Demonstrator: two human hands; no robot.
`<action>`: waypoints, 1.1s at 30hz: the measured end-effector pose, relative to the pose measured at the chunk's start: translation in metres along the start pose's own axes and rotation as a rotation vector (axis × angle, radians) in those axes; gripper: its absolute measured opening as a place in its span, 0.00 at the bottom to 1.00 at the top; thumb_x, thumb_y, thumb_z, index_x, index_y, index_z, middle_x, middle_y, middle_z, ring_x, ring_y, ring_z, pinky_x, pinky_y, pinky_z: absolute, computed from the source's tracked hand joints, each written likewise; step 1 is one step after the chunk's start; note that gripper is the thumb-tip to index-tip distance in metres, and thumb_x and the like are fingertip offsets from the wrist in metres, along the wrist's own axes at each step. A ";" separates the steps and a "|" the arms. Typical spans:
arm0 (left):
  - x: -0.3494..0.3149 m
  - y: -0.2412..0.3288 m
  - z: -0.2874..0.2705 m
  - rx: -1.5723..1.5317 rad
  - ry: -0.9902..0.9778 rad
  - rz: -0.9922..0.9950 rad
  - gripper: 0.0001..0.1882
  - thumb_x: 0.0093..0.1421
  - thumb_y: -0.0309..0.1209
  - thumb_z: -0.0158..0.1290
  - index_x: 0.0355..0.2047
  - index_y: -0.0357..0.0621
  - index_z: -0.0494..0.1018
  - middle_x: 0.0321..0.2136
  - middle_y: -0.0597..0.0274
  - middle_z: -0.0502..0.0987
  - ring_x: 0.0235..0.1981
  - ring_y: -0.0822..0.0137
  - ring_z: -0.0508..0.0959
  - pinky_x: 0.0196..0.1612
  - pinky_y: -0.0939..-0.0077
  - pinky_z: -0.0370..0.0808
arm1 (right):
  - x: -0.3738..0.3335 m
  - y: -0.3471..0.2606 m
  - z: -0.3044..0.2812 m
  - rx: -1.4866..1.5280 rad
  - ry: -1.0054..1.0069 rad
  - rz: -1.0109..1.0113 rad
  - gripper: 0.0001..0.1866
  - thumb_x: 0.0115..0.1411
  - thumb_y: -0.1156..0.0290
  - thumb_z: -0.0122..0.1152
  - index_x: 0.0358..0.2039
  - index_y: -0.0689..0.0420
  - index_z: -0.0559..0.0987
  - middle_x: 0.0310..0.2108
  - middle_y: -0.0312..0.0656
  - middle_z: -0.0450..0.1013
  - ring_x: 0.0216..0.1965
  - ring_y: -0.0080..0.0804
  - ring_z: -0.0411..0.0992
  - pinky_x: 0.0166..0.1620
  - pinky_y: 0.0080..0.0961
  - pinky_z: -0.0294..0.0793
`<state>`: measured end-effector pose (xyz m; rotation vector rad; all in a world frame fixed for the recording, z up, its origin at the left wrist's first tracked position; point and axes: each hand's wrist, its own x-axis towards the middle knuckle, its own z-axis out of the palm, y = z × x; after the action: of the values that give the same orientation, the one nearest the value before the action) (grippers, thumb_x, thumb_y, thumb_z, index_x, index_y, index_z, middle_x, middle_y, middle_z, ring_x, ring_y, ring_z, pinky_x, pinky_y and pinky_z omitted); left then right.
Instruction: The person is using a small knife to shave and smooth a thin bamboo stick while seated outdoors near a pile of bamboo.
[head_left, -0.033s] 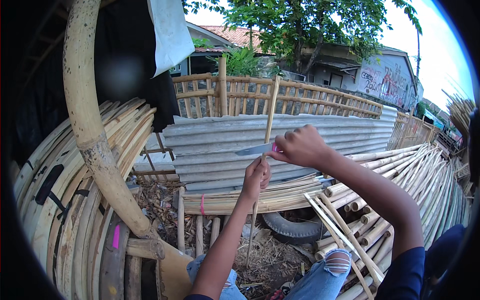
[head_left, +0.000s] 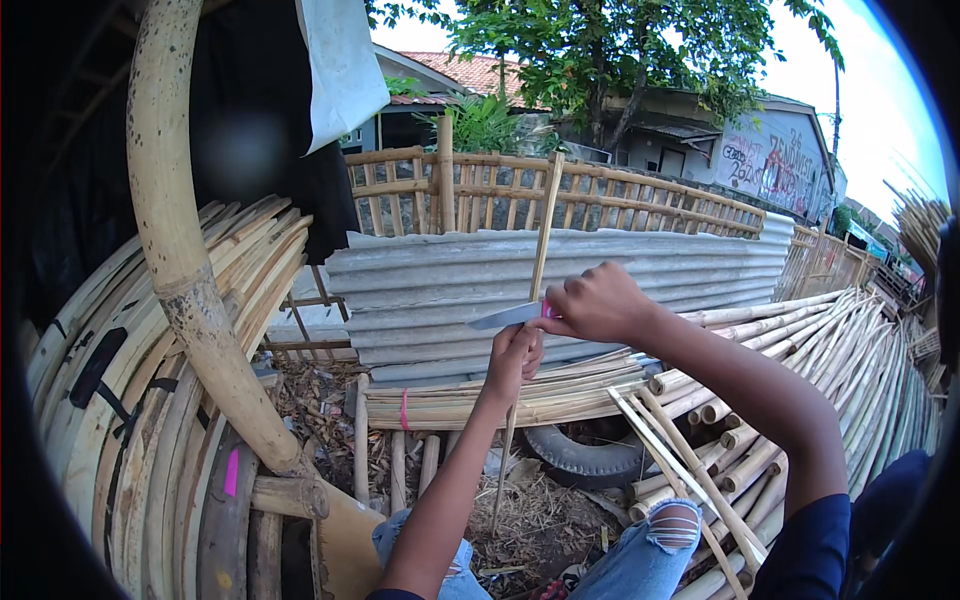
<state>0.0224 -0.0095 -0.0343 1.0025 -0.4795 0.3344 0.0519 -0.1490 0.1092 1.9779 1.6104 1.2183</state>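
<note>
A long, narrow bamboo strip [head_left: 547, 225] stands nearly upright in front of me. Its lower end reaches down towards the ground between my knees. My left hand [head_left: 514, 358] is closed around the strip's middle. Just above that fist, my right hand [head_left: 600, 302] grips a knife [head_left: 503, 317] by its pink handle, thumb pressed near the strip. The blade points left and lies across the strip, close over my left fingers. My right fingers hide most of the handle.
A thick bamboo post [head_left: 185, 240] rises at left beside stacked bamboo slats [head_left: 130, 470]. Ahead are a corrugated sheet [head_left: 430, 290], a tied bundle of strips [head_left: 460, 402] and a tyre [head_left: 585, 455]. Many bamboo poles [head_left: 790, 350] lie at right.
My right hand and the knife have moved slightly down the strip, nearer my left fist. The strip leans a little more to the right at its top.
</note>
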 end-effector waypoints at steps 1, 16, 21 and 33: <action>0.001 -0.001 0.002 0.004 -0.011 0.008 0.20 0.63 0.48 0.44 0.23 0.48 0.58 0.11 0.75 0.53 0.09 0.84 0.50 0.11 0.87 0.44 | 0.001 0.008 0.001 0.044 0.089 0.075 0.28 0.58 0.42 0.48 0.13 0.51 0.72 0.07 0.38 0.65 0.09 0.36 0.67 0.14 0.31 0.63; 0.006 -0.001 0.004 0.039 -0.017 0.025 0.19 0.63 0.48 0.44 0.23 0.49 0.58 0.11 0.76 0.53 0.09 0.84 0.50 0.11 0.87 0.43 | 0.025 0.090 -0.044 -0.181 0.245 0.356 0.26 0.58 0.43 0.48 0.15 0.50 0.75 0.08 0.38 0.68 0.11 0.35 0.68 0.14 0.28 0.63; 0.000 0.001 -0.004 0.035 0.015 0.007 0.19 0.63 0.48 0.44 0.23 0.49 0.58 0.11 0.75 0.53 0.09 0.84 0.50 0.11 0.87 0.43 | 0.006 0.013 -0.014 -0.036 -0.039 0.008 0.29 0.58 0.42 0.47 0.14 0.53 0.72 0.06 0.36 0.64 0.08 0.34 0.66 0.13 0.30 0.62; -0.004 0.000 0.010 0.013 -0.036 0.020 0.19 0.63 0.47 0.45 0.23 0.50 0.58 0.11 0.75 0.53 0.09 0.84 0.51 0.11 0.88 0.44 | 0.015 0.076 -0.036 0.019 0.289 0.681 0.28 0.60 0.44 0.46 0.18 0.56 0.76 0.11 0.45 0.67 0.16 0.46 0.69 0.20 0.39 0.64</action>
<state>0.0167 -0.0185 -0.0314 1.0187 -0.5200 0.3381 0.0734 -0.1686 0.1893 2.5627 1.0635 1.7954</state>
